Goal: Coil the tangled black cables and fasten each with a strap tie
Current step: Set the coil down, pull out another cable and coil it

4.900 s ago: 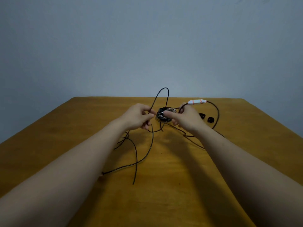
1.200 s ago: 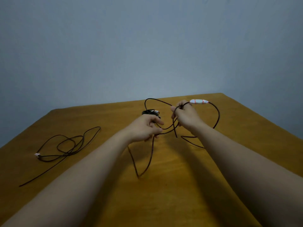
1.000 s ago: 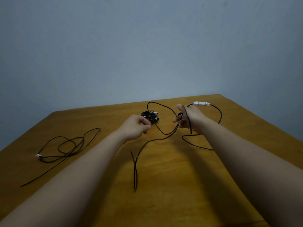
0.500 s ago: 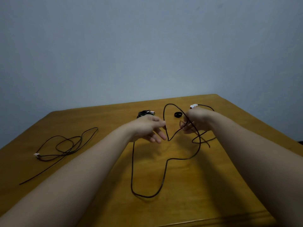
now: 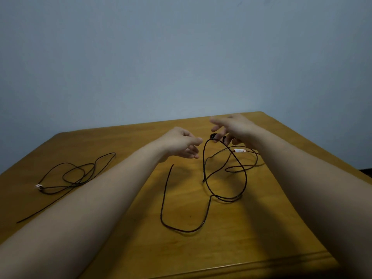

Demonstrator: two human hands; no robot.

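Toward the bench's (image 5: 141,248) far right corner, the right hand (image 5: 235,129) hooks the black cable's (image 5: 246,178) raised loop on curled fingers to build a coil; the left hand (image 5: 181,143) hovers open beside it.

Right hand (image 5: 235,129): motion-blurred, fingers (image 5: 216,120) smeared. Cannot tell whether any of them pinches the top of the raised cable (image 5: 203,164) loop just beneath.

Two small dark items (image 5: 213,135) on the far part of the counter (image 5: 241,248): partly covered by those fingers, too small to identify.

White connector (image 5: 239,151): markings unreadable, right end hidden behind the right wrist.

Cable's left end runs into the shadow under the left forearm (image 5: 90,198); tip unclear.

Both forearms cut off by the near edge of the picture. Counter cut off at left and right.
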